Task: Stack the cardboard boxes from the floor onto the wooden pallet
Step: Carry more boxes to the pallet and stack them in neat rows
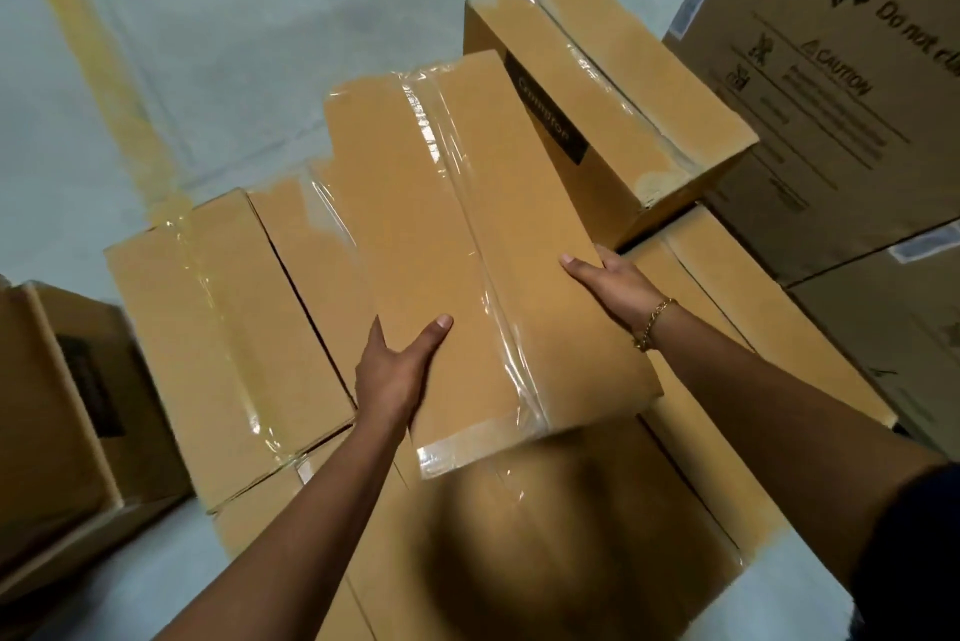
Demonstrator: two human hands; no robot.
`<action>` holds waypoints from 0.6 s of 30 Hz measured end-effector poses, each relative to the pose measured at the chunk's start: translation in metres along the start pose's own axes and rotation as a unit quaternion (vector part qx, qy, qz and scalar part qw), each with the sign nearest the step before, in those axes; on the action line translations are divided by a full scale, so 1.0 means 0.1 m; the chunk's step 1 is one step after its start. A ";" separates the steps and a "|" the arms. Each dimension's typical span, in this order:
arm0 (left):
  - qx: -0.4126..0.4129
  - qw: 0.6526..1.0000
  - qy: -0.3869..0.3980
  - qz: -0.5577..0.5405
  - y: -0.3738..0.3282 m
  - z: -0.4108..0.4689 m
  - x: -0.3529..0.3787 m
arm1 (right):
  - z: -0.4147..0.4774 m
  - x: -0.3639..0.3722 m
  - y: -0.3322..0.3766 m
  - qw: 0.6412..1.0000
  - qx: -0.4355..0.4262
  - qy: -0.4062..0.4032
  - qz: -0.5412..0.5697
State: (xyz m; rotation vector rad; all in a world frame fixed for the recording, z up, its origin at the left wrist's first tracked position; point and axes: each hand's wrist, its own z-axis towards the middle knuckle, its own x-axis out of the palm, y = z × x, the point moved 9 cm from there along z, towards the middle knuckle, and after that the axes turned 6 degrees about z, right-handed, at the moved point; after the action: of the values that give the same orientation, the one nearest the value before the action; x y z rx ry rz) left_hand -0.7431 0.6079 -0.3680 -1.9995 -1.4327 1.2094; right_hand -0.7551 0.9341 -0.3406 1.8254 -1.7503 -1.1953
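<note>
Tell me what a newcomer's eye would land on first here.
First, the long taped cardboard box at centre, gripped at its sides by the left hand and the right hand, above other boxes. Next, the gold bracelet on the right wrist. Then the big printed carton at upper right, marked "CAUTION".

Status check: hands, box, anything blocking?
Left hand and right hand both clamped on the taped brown cardboard box. Held above stacked boxes. Tall printed carton close on the right.
</note>
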 end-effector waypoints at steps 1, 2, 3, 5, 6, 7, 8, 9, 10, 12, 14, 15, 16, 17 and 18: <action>0.003 1.000 -0.004 -0.006 -0.02 0.08 0.08 | 0.14 -0.02 -0.01 1.000 -0.003 -0.001 -0.008; -0.003 1.000 -0.007 -0.008 -0.03 0.17 0.14 | 0.29 -0.04 -0.03 1.000 -0.001 0.004 -0.016; -0.006 1.000 -0.011 -0.009 -0.04 0.25 0.20 | 0.42 -0.04 -0.05 1.000 -0.001 0.005 -0.028; -0.002 1.000 -0.016 -0.008 -0.04 0.43 0.31 | 0.66 -0.04 -0.07 0.999 -0.004 0.004 -0.038; -0.004 1.000 -0.019 -0.005 -0.02 0.51 0.34 | 0.76 -0.03 -0.08 0.999 -0.005 0.006 -0.032; -0.005 1.000 -0.022 -0.004 0.00 0.57 0.36 | 0.84 -0.02 -0.07 1.000 -0.010 0.009 -0.026; -0.012 1.000 -0.025 -0.002 0.03 0.62 0.39 | 0.93 -0.01 -0.09 1.000 -0.013 0.012 -0.023; -0.020 0.999 -0.028 0.001 0.07 0.67 0.42 | 1.03 0.00 -0.12 0.999 -0.022 0.017 -0.021; -0.023 0.999 -0.029 0.001 0.07 0.71 0.45 | 1.14 0.00 -0.19 0.999 -0.021 0.020 -0.020; -0.025 0.999 -0.029 0.005 0.12 0.77 0.49 | 1.28 0.04 -0.30 0.999 -0.020 0.031 -0.017; -0.028 0.999 -0.029 0.010 0.16 0.82 0.53 | 1.28 0.09 -0.29 0.999 -0.015 0.032 -0.014; -0.028 0.999 -0.028 0.011 0.19 0.84 0.54 | 1.30 0.10 -0.31 0.999 -0.013 0.028 -0.016; -0.027 0.999 -0.028 0.011 0.20 0.86 0.56 | 1.30 0.11 -0.32 0.999 -0.011 0.026 -0.019; -0.026 0.999 -0.027 0.011 0.22 0.87 0.57 | 1.32 0.11 -0.34 0.999 -0.012 0.023 -0.022; -0.030 0.999 -0.029 0.012 0.24 0.88 0.58 | 1.34 0.10 -0.36 0.999 -0.013 0.019 -0.023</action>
State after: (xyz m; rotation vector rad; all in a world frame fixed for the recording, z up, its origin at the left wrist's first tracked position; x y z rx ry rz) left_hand -0.7963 0.6370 -0.4576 -2.0432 -1.4930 1.2574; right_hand -0.8337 0.9708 -0.4489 1.8706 -1.6728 -1.1861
